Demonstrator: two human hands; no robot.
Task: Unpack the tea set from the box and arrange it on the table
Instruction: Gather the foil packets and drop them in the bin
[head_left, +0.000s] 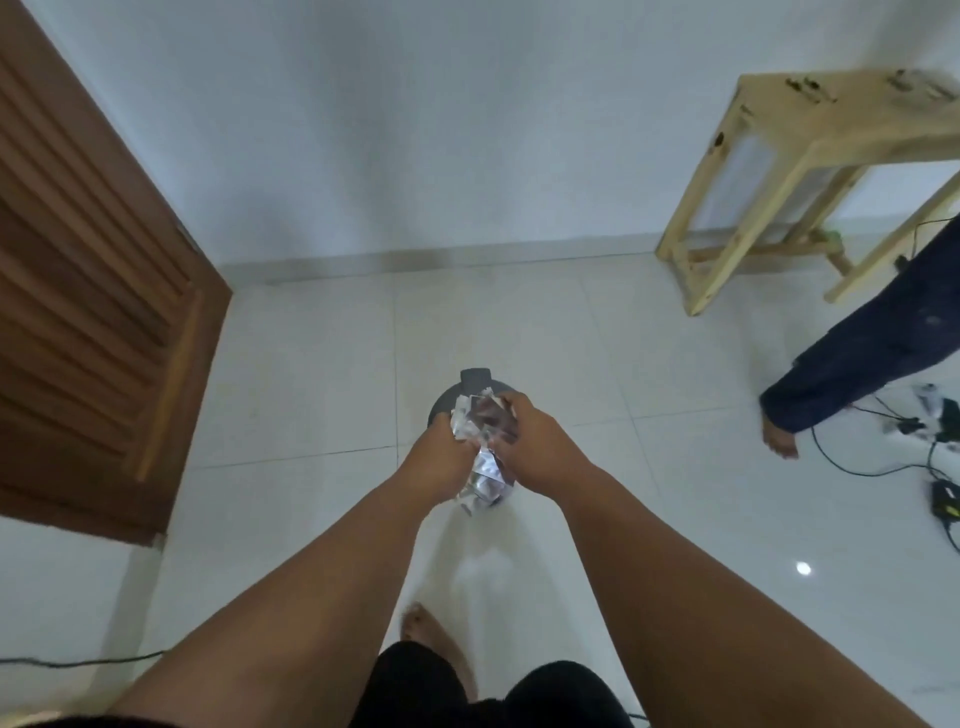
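Forearms (291, 597) out — left hand (439, 460), right hand (540, 449), fingers (511, 415) curled round crumpled silvery wrapping (485, 470) — above bin (475, 382).

Gloss underfoot, dull wood at the sides.
The crumpled wrapping (480, 452) just above the bin (474, 382) is thin, silvery, see-through in parts and creased, catching light; foil or plastic film, I cannot tell. The bin is dark grey, smooth and matt, and looks like plastic. Around it the floor (311, 389) is pale glazed tile, glossy, with a bright glint. Left of the bin stands a door (88, 291) of brown slatted wood, satin; far right of it is a desk (852, 114) of pale bare wood with dark knots. Behind the bin, the wall (415, 130) is matt white.
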